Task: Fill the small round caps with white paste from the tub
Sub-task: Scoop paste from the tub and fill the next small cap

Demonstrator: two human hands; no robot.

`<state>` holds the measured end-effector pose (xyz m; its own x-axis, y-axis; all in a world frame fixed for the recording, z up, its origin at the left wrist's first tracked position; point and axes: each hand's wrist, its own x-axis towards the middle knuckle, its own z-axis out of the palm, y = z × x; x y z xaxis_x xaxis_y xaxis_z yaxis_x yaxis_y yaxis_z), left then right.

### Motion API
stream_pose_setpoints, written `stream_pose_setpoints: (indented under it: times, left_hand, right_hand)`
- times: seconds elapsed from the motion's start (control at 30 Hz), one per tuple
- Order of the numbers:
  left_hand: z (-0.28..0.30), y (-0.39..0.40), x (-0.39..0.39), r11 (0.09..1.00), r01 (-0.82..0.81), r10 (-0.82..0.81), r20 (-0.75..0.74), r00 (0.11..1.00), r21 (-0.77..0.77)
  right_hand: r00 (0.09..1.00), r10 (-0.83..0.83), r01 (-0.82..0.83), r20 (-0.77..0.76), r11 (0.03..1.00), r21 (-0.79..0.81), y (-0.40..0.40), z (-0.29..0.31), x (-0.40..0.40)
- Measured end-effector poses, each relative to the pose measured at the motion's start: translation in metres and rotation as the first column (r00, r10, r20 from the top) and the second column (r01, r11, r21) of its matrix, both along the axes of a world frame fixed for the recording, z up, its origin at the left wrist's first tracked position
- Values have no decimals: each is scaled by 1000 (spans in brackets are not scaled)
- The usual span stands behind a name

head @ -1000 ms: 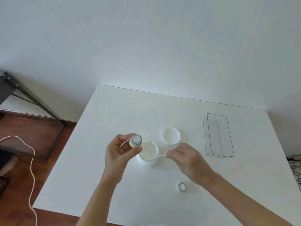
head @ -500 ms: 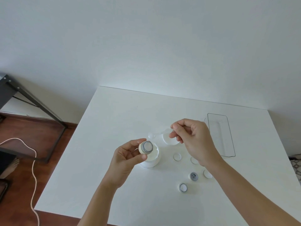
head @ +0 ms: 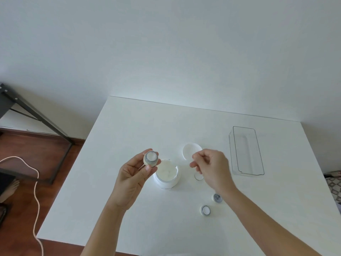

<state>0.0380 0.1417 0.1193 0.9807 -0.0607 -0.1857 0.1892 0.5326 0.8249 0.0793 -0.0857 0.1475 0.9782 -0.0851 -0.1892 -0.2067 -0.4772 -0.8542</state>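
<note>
So I've got one of the small round caps (head: pixel 151 158) pinched in my left hand (head: pixel 135 175), thumb on the near side and fingers curled round the far side, held up just left of the tub (head: pixel 166 174) with its open face toward me. It has a grey ring, with white in the middle.

The tub sits open on the white table (head: pixel 129 137), white paste (head: pixel 167 169) showing inside, and its lid (head: pixel 191 153) lies flat behind it, a bit to the right.

My right hand (head: pixel 212 168) hovers just right of the tub, above the table, fingers bunched together like they're pinching something thin. It's pretty blurry there, so honestly I can't tell what's in it, maybe a little stick.

Peeking out under that hand is a thin clear disc (head: pixel 198 176) flat on the table. Closer to me there are two more caps on the table: one (head: pixel 217 198) right by my right wrist and another (head: pixel 205 210) just in front of it.

A clear plastic bin (head: pixel 246 151) sits further out on the right side of the table, well apart from everything else.
</note>
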Motion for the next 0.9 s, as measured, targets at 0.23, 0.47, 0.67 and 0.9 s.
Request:
stream_pose_setpoints:
  times: [0.23,0.47,0.67,0.9]
  left_hand:
    - [-1,1,-2,1000,-18,18,-11,1000,18]
    - [-5,0,-3,999,-24,25,-21,999,28]
    - [-3,0,-1,1000,-19,20,-41,999,22]
    - [-2,0,-2,999,38,-38,-22,999,4]
  right_hand:
    - [956,285,-291,-67,900,-325,17,-28,-2]
    - [871,491,-416,14,753,-510,13,-13,5]
    - [580,810,-601,-85,355,-716,-2,-18,-3]
    - [824,434,-305,364,881,-362,-17,14,-11]
